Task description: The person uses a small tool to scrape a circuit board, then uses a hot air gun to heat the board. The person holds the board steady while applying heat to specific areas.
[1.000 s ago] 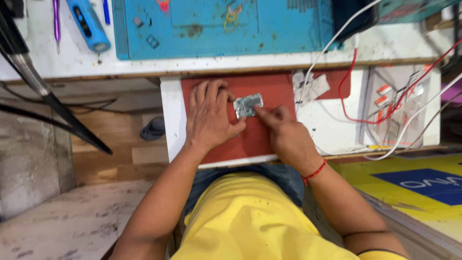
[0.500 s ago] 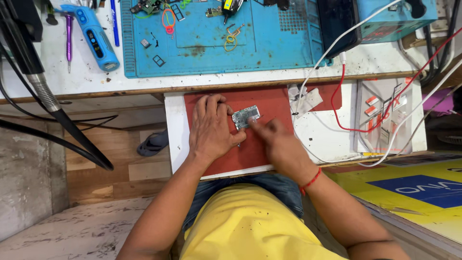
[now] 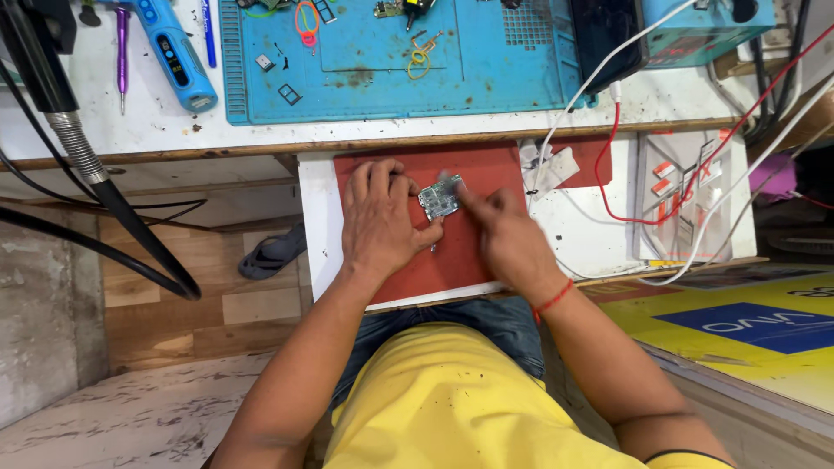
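A small grey circuit board (image 3: 440, 197) lies on a red mat (image 3: 452, 260) on a pull-out white shelf (image 3: 314, 234) under the bench. My left hand (image 3: 380, 221) rests flat on the mat, its fingertips and thumb holding the board's left edge. My right hand (image 3: 504, 234) is just right of the board, index finger stretched out and touching its top right corner. That finger is blurred, and I cannot tell if it holds a small tool.
A blue work mat (image 3: 391, 61) with small parts covers the bench behind. A blue handheld tool (image 3: 178, 56) and purple screwdriver (image 3: 122, 48) lie at left. Black hoses (image 3: 104, 191) hang at left. White and red cables (image 3: 608, 174) cross the shelf at right.
The view has shifted so more of the bench shows. My right index finger has moved up from the board's lower right to its top right corner. The left hand stays put.
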